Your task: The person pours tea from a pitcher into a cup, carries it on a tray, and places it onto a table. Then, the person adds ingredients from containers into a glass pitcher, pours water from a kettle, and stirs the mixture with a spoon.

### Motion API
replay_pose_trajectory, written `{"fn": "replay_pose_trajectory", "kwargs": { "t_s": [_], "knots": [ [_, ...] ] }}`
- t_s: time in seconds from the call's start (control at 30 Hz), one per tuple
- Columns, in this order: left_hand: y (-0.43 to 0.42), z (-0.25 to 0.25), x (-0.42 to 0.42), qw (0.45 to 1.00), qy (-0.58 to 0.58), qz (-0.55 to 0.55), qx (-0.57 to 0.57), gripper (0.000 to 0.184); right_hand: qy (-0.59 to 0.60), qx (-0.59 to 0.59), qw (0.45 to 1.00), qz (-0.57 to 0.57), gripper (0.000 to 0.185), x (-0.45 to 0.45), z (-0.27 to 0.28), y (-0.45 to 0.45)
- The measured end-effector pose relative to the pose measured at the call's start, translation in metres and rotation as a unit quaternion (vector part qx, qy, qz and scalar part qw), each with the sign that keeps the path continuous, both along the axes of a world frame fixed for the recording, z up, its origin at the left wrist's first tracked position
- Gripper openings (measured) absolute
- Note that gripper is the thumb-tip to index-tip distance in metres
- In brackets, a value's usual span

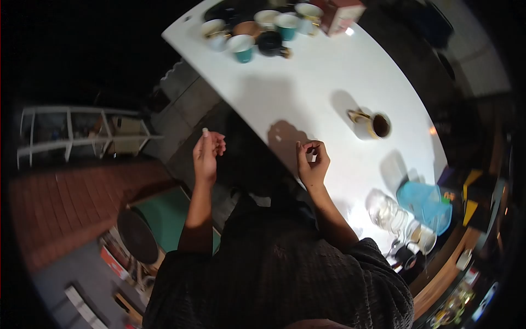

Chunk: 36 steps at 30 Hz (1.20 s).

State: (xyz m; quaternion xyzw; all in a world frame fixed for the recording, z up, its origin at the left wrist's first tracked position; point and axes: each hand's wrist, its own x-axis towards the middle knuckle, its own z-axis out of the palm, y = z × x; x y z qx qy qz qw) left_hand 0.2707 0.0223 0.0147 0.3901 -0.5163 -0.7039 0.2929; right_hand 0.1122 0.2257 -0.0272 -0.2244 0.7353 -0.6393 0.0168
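Note:
My left hand [207,156] is raised beside the table edge, over the dark floor. Its thumb points up and its fingers are loosely bent, with nothing visible in them. Over the near edge of the white table [323,82] is my right hand [313,163], fingers curved and a gap between them and the thumb. It appears to hold nothing, and its shadow falls on the tabletop. The nearest object to it is a mug [372,126] with a dark inside and a handle, standing apart to the right.
Several cups, including a teal-and-white cup [241,48] and a black cup [269,44], stand at the far end near a reddish box [341,15]. A blue translucent container [422,200] and clear glassware [386,211] sit at right. A green surface [164,216] lies left.

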Motion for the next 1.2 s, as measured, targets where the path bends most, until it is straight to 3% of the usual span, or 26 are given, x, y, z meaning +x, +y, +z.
{"fn": "replay_pose_trajectory", "kwargs": {
  "t_s": [0.1,0.3,0.37,0.43,0.47,0.6,0.77,0.83,0.87,0.9,0.97,1.0,1.03,1.1,1.13,1.17,1.2],
  "knots": [
    [-0.024,0.01,0.089,0.991,0.003,0.137,0.007,0.045,0.067,0.041,0.994,0.073,0.018,0.027,0.002,-0.047],
    [-0.057,0.003,0.303,0.944,0.038,0.328,-0.011,0.043,0.063,0.067,0.961,0.26,0.008,0.137,0.023,-0.168],
    [-0.059,0.002,0.37,0.915,-0.012,0.403,0.0,0.044,0.036,0.069,0.948,0.308,0.01,0.186,0.019,-0.212],
    [-0.06,0.006,0.432,0.895,-0.011,0.447,-0.007,0.043,-0.071,0.033,0.932,0.354,0.019,0.243,0.026,-0.247],
    [-0.059,0.01,0.46,0.884,-0.015,0.467,-0.018,0.043,-0.056,0.039,0.912,0.405,0.028,0.264,0.023,-0.261],
    [-0.037,0.02,0.552,0.824,-0.014,0.563,-0.068,0.04,0.001,0.124,0.838,0.531,0.029,0.349,0.007,-0.314],
    [0.011,0.036,0.591,0.77,-0.015,0.638,-0.008,0.028,-0.076,0.174,0.749,0.635,0.035,0.467,-0.017,-0.356],
    [0.037,0.036,0.595,0.757,-0.033,0.652,-0.024,0.025,-0.107,0.211,0.714,0.659,0.042,0.514,-0.043,-0.367],
    [0.051,0.031,0.597,0.768,-0.035,0.639,-0.028,0.025,-0.104,0.234,0.693,0.674,0.059,0.537,-0.056,-0.369],
    [0.063,0.028,0.599,0.779,-0.039,0.625,-0.032,0.026,-0.104,0.235,0.677,0.689,0.059,0.554,-0.066,-0.371],
    [0.082,0.032,0.595,0.743,-0.001,0.668,-0.043,0.031,-0.223,0.425,0.62,0.62,0.072,0.593,-0.065,-0.365],
    [0.092,0.037,0.594,0.733,-0.002,0.68,-0.017,0.035,-0.258,0.475,0.588,0.601,0.079,0.606,-0.099,-0.372],
    [0.101,0.042,0.593,0.724,-0.001,0.69,0.008,0.04,-0.256,0.477,0.575,0.614,0.079,0.617,-0.104,-0.367],
    [0.112,0.051,0.592,0.706,-0.002,0.708,-0.008,0.045,-0.429,0.435,0.52,0.596,0.08,0.634,-0.107,-0.358],
    [0.117,0.054,0.59,0.7,-0.01,0.713,-0.033,0.046,-0.486,0.387,0.517,0.589,0.07,0.634,-0.174,-0.363],
    [0.122,0.057,0.59,0.696,-0.019,0.715,-0.058,0.047,-0.491,0.384,0.51,0.593,0.07,0.64,-0.166,-0.36],
    [0.127,0.06,0.59,0.706,-0.029,0.705,-0.059,0.041,-0.355,0.415,0.593,0.592,0.069,0.641,-0.151,-0.354]
  ]
}}
